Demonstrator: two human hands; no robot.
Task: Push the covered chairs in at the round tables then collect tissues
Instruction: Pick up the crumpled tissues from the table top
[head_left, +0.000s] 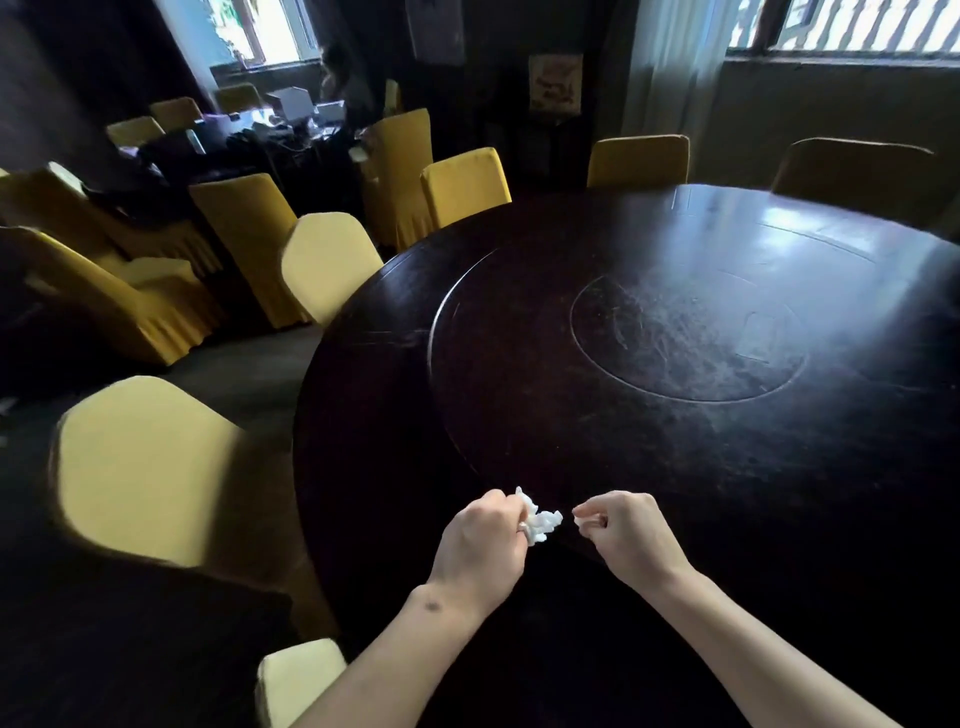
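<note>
You are standing at a dark, glossy round table (675, 395) ringed by yellow-covered chairs (150, 467) in a dim room with bright windows (841, 26), your left hand (483, 545) clutching a crumpled white tissue (540, 522) above the near rim, your right hand (623, 535) pinching a small white scrap (581, 519) just beside it.
</note>
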